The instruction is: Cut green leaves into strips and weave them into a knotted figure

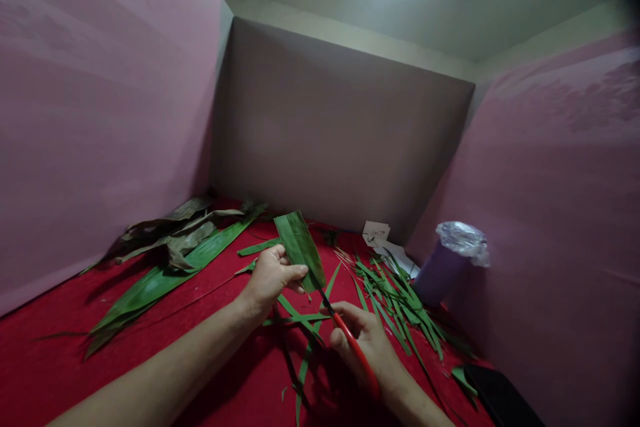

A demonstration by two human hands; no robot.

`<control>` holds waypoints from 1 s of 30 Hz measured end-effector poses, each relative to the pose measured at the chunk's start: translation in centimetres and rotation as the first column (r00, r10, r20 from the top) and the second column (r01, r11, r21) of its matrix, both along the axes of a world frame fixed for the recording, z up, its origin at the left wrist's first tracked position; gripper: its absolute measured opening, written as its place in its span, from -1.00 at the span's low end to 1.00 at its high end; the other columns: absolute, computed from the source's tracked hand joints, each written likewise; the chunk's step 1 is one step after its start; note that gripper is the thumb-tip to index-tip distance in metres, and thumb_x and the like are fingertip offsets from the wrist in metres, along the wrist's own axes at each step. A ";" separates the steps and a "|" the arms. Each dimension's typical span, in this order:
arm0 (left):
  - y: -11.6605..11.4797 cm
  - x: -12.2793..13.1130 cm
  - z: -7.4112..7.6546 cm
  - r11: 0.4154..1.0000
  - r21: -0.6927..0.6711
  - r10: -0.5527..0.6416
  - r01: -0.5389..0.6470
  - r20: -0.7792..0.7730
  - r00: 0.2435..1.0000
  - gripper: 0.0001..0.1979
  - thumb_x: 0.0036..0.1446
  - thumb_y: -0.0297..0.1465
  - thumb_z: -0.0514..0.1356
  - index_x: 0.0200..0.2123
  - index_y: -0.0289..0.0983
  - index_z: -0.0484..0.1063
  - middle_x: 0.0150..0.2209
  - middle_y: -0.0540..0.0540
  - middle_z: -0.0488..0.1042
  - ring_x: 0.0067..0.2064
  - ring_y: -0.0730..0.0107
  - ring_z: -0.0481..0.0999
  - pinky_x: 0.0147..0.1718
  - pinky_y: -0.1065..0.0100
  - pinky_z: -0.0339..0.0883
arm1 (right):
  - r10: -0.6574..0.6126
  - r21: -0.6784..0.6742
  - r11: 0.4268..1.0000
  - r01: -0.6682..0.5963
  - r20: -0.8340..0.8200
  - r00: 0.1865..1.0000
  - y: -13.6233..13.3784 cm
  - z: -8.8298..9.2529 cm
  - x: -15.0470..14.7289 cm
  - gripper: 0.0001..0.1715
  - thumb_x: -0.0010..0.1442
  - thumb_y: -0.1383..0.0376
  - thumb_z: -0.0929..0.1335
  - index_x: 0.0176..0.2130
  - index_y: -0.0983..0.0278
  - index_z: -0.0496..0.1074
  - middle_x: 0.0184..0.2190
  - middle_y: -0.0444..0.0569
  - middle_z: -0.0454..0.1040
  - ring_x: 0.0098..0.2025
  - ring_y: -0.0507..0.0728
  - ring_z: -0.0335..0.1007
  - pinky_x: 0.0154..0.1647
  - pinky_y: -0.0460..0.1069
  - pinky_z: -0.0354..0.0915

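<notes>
Head view: cut green leaf piece [300, 247] held up, approx. ctr, above red cloth [50, 327]. L hand [274, 275] pinches its L edge, thumb in front, other fingers partly hidden. R hand [373, 343] curled round red handles of scissors [356, 350]; dark blades at leaf's lower R corner, blade gap can't be told. Below hands: loose crossed strips [303, 320]. To R: heap of narrow green strips [400, 307], white papers [376, 232] behind, purple container [440, 273] w/ shiny crinkled cover beside. Far L: long green leaf [145, 293], dried brownish leaves [180, 230] partly overlapping it.
</notes>
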State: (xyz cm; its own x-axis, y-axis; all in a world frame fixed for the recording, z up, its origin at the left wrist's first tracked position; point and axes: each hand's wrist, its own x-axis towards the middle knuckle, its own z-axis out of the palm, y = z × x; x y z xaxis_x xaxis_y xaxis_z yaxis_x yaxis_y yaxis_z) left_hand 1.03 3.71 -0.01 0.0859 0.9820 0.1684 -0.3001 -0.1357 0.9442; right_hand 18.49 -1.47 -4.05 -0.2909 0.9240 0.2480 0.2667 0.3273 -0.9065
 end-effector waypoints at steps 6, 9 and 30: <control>0.2 -0.1 -0.1 1.000 -0.016 0.026 -0.026 -0.006 1.000 -0.69 -0.30 -0.50 0.29 -0.44 -0.30 0.22 -0.68 0.19 0.25 -0.71 0.53 0.35 -0.69 0.39 0.37 | 0.013 -0.032 0.999 -0.014 -0.036 0.999 0.0 -0.3 0.0 -0.57 -0.02 0.05 0.36 -0.26 0.33 0.37 -0.63 -0.23 0.15 -0.62 -0.07 -0.09 -0.64 -0.16 -0.08; 0.2 -0.1 -0.2 0.999 -0.023 0.032 -0.032 -0.010 0.999 -0.67 -0.30 -0.50 0.29 -0.46 -0.27 0.17 -0.68 0.22 0.22 -0.74 0.53 0.34 -0.71 0.39 0.35 | 0.005 -0.045 0.999 -0.007 -0.039 0.999 -0.1 -0.3 -0.2 -0.55 -0.03 0.02 0.35 -0.27 0.32 0.36 -0.65 -0.25 0.13 -0.63 -0.07 -0.12 -0.64 -0.15 -0.08; -0.1 0.8 -1.3 0.995 -0.067 -0.079 0.078 -0.024 0.997 -0.58 -0.30 -0.46 0.32 -0.35 -0.30 0.17 -0.61 0.10 0.36 -0.67 0.41 0.43 -0.72 0.38 0.35 | 0.020 -0.095 0.995 -0.042 -0.220 0.975 0.1 -1.6 -0.5 -0.55 -0.01 0.03 0.37 -0.28 0.32 0.30 -0.65 -0.28 0.08 -0.68 -0.12 -0.09 -0.72 -0.20 -0.10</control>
State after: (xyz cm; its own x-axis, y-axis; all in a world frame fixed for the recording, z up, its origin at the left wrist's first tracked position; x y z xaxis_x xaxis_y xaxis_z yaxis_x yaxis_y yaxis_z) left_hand 1.79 3.63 -1.31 0.1669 0.9809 0.0999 -0.2816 -0.0497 0.9583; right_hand 17.96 -1.37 -5.69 -0.2685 0.9386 0.2165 0.0500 0.2380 -0.9700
